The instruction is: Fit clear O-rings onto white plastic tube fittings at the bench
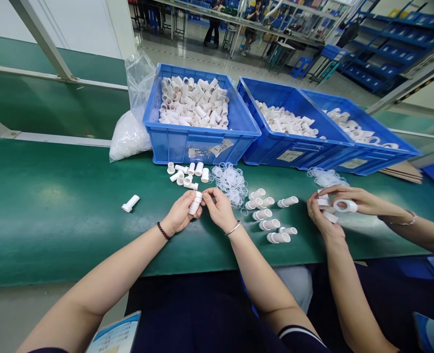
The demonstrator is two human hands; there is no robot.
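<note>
My left hand [180, 214] is closed around a white plastic pipe fitting [195, 204], tilted above the green table. Beside its upper end, my right hand [220, 210] has thumb and finger pinched together; whatever sits between those fingertips is too small to make out. Just behind my right hand lies a heap of thin clear rings [231, 182]. Several loose white fittings [198, 169] are gathered behind my left hand. To the right, more fittings [270, 224] stand or lean in a group. One fitting [130, 203] lies alone at the left.
Blue bins [202, 142] full of white fittings line the back of the green table [73, 220]. A clear bag [130, 135] leans beside them. At the right, a co-worker's hands [327, 211] hold white parts near another ring heap [327, 177].
</note>
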